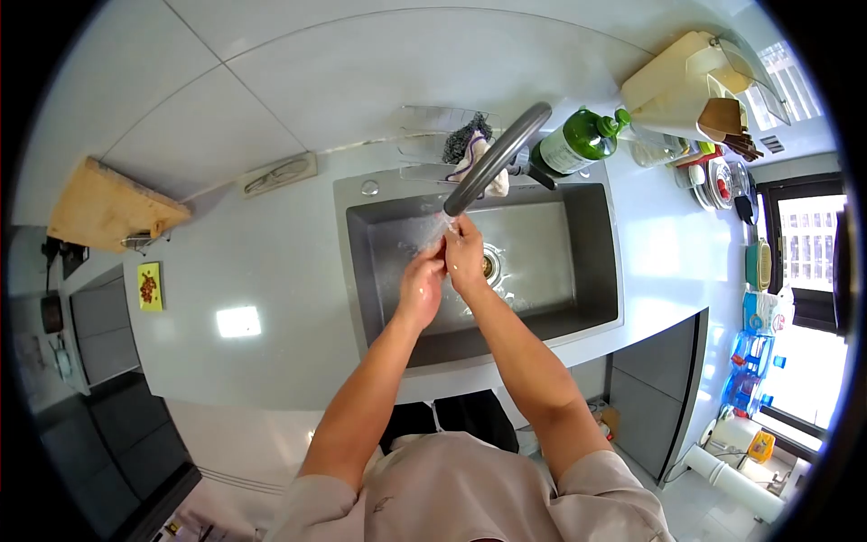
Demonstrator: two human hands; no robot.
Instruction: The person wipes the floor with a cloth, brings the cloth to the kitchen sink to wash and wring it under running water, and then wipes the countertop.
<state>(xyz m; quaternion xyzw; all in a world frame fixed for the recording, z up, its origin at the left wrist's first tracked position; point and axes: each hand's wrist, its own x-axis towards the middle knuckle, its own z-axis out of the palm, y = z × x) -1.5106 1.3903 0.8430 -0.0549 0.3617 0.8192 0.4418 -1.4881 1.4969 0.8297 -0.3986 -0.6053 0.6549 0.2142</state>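
Note:
Both of my hands are together over the grey sink (596,262), under the curved metal faucet (501,158). Water (433,230) runs from its spout and splashes over my fingers. My left hand (422,285) is wet, palm partly turned up, its fingers curled in against the other hand. My right hand (465,257) touches it from the right with bent fingers pressed together. Whatever may lie between the fingers is hidden by the hands and the splash. Just beside my right hand shows the round drain (490,265), partly covered.
Behind the sink stand a wire rack (424,117) with a dark scrubber (463,140) and a cloth (467,158), and a green pump bottle (578,143). Leftward on the white counter (271,280) are a wooden board (113,208) and a yellow tray (150,286) of small brown pieces.

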